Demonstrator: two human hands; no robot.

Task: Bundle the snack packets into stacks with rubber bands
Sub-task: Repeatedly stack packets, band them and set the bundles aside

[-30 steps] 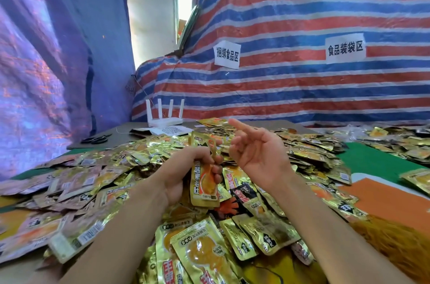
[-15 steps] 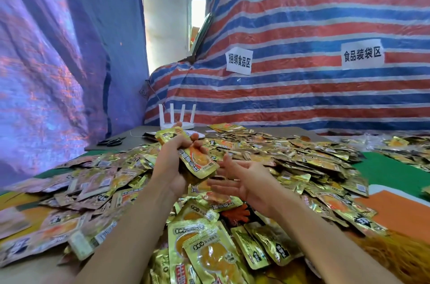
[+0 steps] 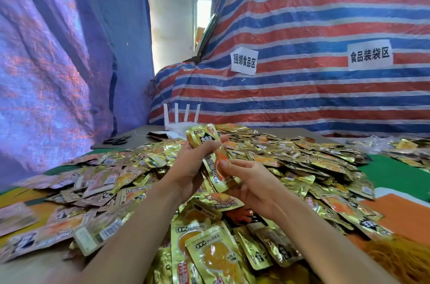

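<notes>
the counter (image 3: 137, 137) is buried under a wide heap of gold snack packets (image 3: 302, 160), and the one thing that matters for banding sits above its middle: the held stack (image 3: 215, 164). your left grip (image 3: 193, 167) is clenched round the upper half of it, and your right grip (image 3: 253, 188) pinches the lower end, thumb on the printed face and fingers curled beneath. the stack's long axis runs from its top, tilted away from you and a little left, down toward you and to the right, so the free end for slipping a band over is the far top end above your left fingers; the near end is closed off by the right grip. a tangle of tan strands (image 3: 402, 260), probably the rubber bands, lies at your near right, well apart from the stack and closer to the right grip, so that is the one to free. hard to tell: how many packets the stack holds, whether its edges are squared, and whether any band is already on a finger; none shows.
</notes>
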